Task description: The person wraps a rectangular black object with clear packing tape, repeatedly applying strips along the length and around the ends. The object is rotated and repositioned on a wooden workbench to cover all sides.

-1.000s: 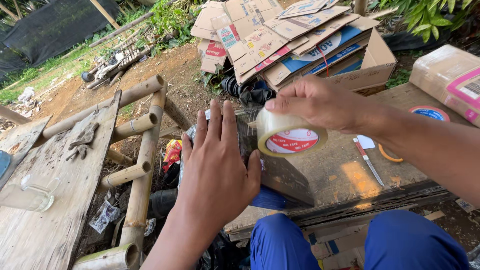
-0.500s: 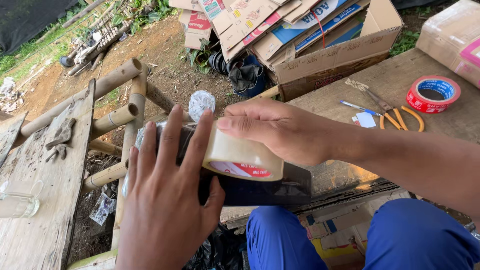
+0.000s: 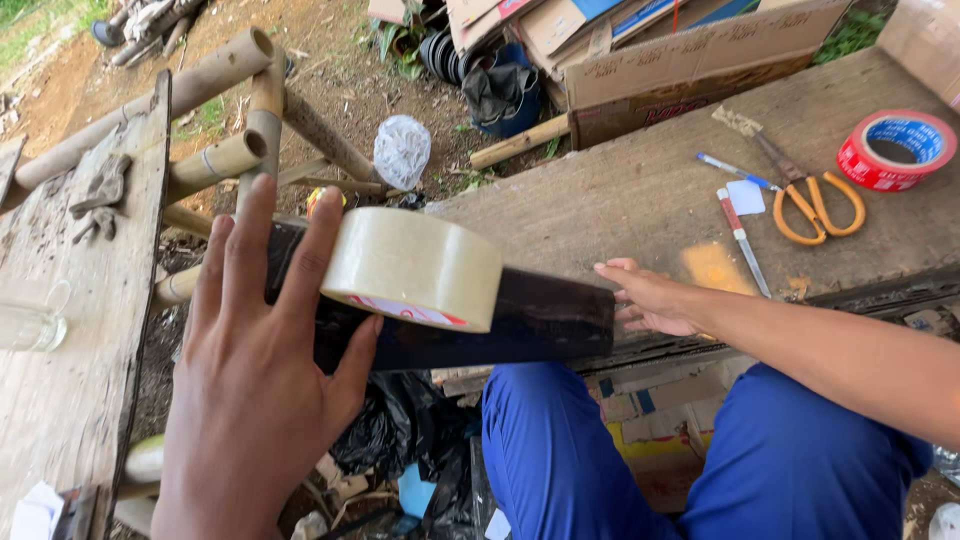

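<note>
The clear tape roll (image 3: pixel 412 268) is held in the left hand (image 3: pixel 262 370); beside it, the black parcel (image 3: pixel 470 318) should be steadied by the flat, open right hand (image 3: pixel 655 298).

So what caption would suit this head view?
Left hand holds clear tape roll on a black parcel; right hand presses its end.
</note>
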